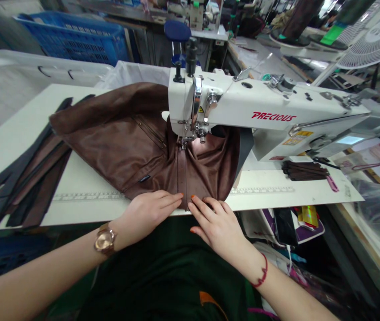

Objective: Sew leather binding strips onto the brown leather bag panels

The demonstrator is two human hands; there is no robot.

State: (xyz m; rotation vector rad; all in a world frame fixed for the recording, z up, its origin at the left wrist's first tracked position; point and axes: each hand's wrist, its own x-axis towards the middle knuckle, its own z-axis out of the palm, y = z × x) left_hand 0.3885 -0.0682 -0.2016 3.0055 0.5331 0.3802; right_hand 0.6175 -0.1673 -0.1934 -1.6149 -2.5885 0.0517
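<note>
A brown leather jacket (116,138) with a zipped pocket lies spread across the sewing machine's table. Its stitched front strip (181,176) runs from under the presser foot (184,142) toward the table's front edge. My left hand (153,207) lies on the leather left of that strip, fingers stretched out with the tips at the strip. On the other side, my right hand (213,218) rests with fingers spread over the jacket's lower edge, its thumb apart. The fingertips of both hands nearly meet. The white sewing machine (236,98) stands over the jacket, its needle area lit.
Dark leather strips (26,178) are piled at the left of the table (86,178). A bundle of brown strips (303,170) and a pink tool (332,183) lie right. A ruler scale (263,190) runs along the front. Behind are a blue crate (76,38) and a stool (177,31).
</note>
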